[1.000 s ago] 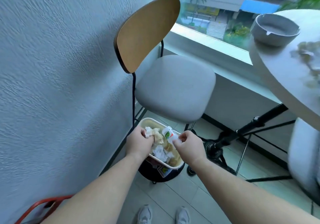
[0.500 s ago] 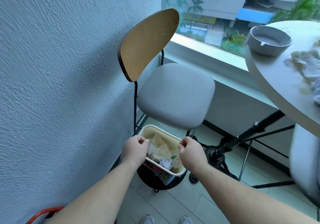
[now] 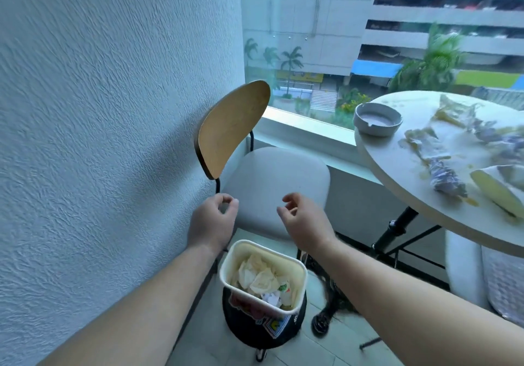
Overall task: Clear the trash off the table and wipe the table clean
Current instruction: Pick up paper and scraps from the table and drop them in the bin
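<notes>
A small bin (image 3: 300, 270) with a white rim stands on the floor below me, holding crumpled paper and wrappers (image 3: 262, 279). My left hand (image 3: 211, 222) hovers above its left side, empty, with thumb and forefinger touching. My right hand (image 3: 307, 221) floats above its right side, fingers loosely apart, holding nothing. On the round white table (image 3: 397, 173) at the right lie crumpled tissues (image 3: 425, 144), a bluish paper wad (image 3: 446, 178) and a yellow-green wrapper (image 3: 494, 192), with wet stains around them.
A grey ashtray (image 3: 378, 122) sits at the table's near-left edge. A chair (image 3: 272, 184) with a wooden back stands against the textured wall (image 3: 99, 139), just behind the bin. Black tripod legs (image 3: 397, 232) run under the table. A window ledge (image 3: 306, 127) lies beyond.
Both hands let the trash drop into the bin and rose away from it. My view lifted, bringing more of the table and its litter into sight.
</notes>
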